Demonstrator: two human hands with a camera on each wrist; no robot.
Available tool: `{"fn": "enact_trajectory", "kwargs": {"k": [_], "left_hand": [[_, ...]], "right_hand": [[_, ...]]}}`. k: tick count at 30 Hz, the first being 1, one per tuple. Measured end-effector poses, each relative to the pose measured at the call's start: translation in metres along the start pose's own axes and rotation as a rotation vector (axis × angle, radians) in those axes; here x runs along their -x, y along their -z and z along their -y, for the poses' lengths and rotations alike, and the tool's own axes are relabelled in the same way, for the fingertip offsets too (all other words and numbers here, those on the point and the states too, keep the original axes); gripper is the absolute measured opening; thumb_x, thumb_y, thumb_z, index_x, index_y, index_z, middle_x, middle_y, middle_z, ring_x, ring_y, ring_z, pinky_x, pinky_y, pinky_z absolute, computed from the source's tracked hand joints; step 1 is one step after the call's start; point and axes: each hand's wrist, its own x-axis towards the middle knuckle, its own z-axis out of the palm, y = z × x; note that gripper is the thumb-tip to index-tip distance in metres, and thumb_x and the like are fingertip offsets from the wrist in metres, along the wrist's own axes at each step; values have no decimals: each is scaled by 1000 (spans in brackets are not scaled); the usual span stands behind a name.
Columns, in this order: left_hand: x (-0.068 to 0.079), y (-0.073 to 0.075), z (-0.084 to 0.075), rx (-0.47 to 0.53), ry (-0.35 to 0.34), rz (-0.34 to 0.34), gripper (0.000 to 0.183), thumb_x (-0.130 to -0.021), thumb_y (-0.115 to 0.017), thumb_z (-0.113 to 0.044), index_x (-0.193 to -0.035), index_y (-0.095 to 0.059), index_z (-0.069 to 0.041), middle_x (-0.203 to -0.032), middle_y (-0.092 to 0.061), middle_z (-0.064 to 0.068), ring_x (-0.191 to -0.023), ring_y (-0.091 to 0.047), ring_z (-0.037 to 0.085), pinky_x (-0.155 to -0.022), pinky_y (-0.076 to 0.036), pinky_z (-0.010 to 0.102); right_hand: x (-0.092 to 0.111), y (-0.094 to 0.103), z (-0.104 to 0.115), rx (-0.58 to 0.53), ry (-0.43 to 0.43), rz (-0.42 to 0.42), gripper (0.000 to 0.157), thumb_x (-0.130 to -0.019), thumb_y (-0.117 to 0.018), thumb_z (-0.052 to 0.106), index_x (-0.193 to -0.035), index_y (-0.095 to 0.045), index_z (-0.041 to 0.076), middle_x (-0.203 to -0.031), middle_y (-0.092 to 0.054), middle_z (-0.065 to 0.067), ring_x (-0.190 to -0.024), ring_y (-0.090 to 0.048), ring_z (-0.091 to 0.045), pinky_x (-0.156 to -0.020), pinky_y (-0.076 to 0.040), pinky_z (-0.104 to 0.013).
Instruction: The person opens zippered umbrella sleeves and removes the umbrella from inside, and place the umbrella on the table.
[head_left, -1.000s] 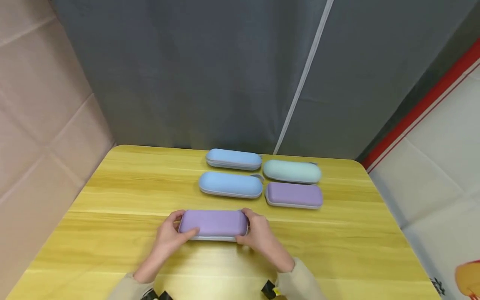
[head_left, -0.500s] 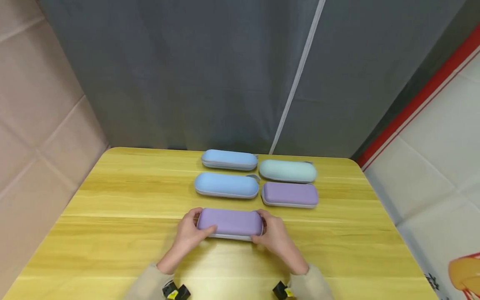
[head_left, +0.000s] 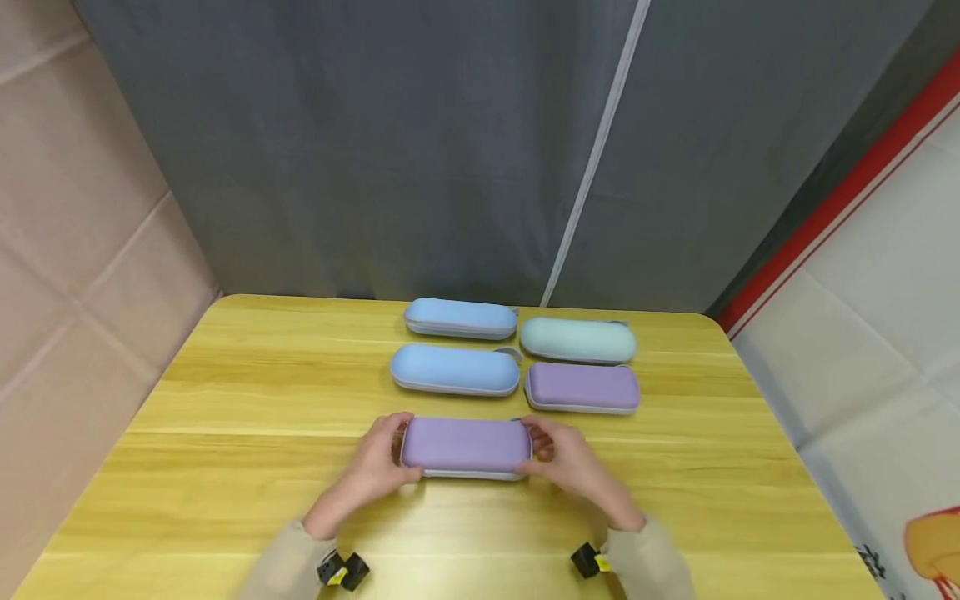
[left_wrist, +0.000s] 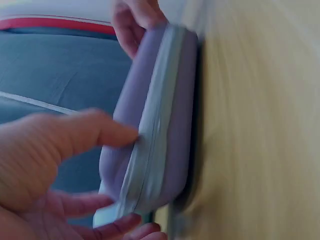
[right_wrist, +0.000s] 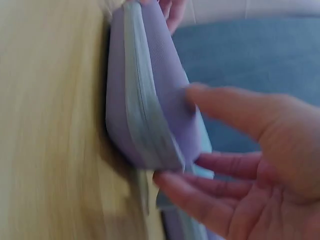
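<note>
A purple hard-shell zip case (head_left: 467, 444) lies lengthwise across the table in front of the person, its pale grey zip band facing the near side. My left hand (head_left: 378, 461) holds its left end, the thumb at the front edge by the zip and the fingers round the end. At the opposite end is my right hand (head_left: 572, 463), with its thumb near the front right corner and fingers behind. In the left wrist view the thumb touches the case (left_wrist: 155, 120) beside the zip. The right wrist view has the thumb against the purple lid (right_wrist: 175, 95).
Behind the held case, two blue zip cases (head_left: 455, 369) lie one behind the other at the left. To their right are a mint-green case (head_left: 578, 340) and a second purple case (head_left: 582, 387). A grey curtain (head_left: 375, 167) hangs past the wooden table's (head_left: 225, 467) far edge.
Both hands have shifted the purple case to the right along the table. The left thumb has slid from the lid's top to its front edge, and the right hand has spread slightly outward.
</note>
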Motion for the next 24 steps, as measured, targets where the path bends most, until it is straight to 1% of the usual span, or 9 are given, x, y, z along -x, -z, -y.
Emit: {"fn": "enact_trajectory", "kwargs": {"k": [4,6,8,12,14,17,19,22,24], "left_hand": [[-7,5,1,-175,-188,41,79,-56,-84,-8,-127,-51,4,-118,-53,15,-103,-53,29,-89,-45,45],[-11,6,1,-216,-266,75,77,-57,-84,-13,-126,-53,3,-121,-54,13,-110,-49,30,-94,-42,48],[-15,7,1,-235,-310,109,75,-57,-84,-16,-124,-54,2,-121,-54,11,-112,-49,30,-94,-42,49],[-20,7,1,-229,-330,150,72,-57,-83,-17,-121,-56,0,-119,-54,9,-110,-49,27,-92,-44,46],[-21,7,3,-221,-330,161,71,-57,-83,-17,-121,-56,0,-118,-54,8,-110,-49,26,-92,-44,45],[-21,8,3,-208,-339,169,70,-58,-83,-17,-120,-56,0,-117,-55,8,-109,-49,25,-92,-44,44],[-21,8,3,-201,-345,173,70,-59,-83,-17,-120,-55,1,-117,-55,8,-108,-50,25,-92,-44,44],[-21,8,4,-191,-351,173,69,-59,-83,-17,-120,-55,1,-116,-55,7,-106,-52,24,-91,-45,44],[-21,9,4,-187,-355,172,69,-59,-83,-16,-120,-56,1,-116,-55,7,-104,-53,24,-91,-45,44]], "right_hand": [[-6,7,-12,-65,9,-7,26,-94,-56,10,-113,-60,-7,-99,-66,-15,-86,-63,-26,-73,-53,-29],[-11,7,-15,-47,-3,-20,23,-96,-48,5,-111,-62,-6,-98,-67,-14,-83,-64,-23,-71,-53,-27],[-15,5,-16,-8,-6,-22,24,-95,-47,1,-110,-64,-5,-97,-67,-13,-79,-62,-18,-69,-51,-25],[-25,3,-19,52,23,11,25,-93,-47,-2,-111,-65,-3,-98,-66,-12,-68,-55,-11,-61,-47,-22],[-29,3,-21,43,41,32,25,-93,-47,-3,-110,-65,-4,-101,-66,-13,-71,-54,-11,-63,-46,-22],[-34,5,-24,-17,19,82,23,-93,-47,-2,-107,-66,-4,-97,-66,-13,-71,-53,-12,-62,-45,-22],[-37,7,-26,-55,-12,121,23,-94,-46,-1,-104,-67,-4,-86,-65,-12,-68,-51,-12,-60,-43,-22],[-41,9,-28,-126,-67,191,23,-95,-45,0,-102,-65,-4,-71,-58,-8,-56,-44,-13,-51,-38,-21],[-42,9,-29,-167,-88,227,22,-95,-44,1,-102,-64,-5,-67,-54,-8,-54,-42,-14,-50,-36,-21]]}}
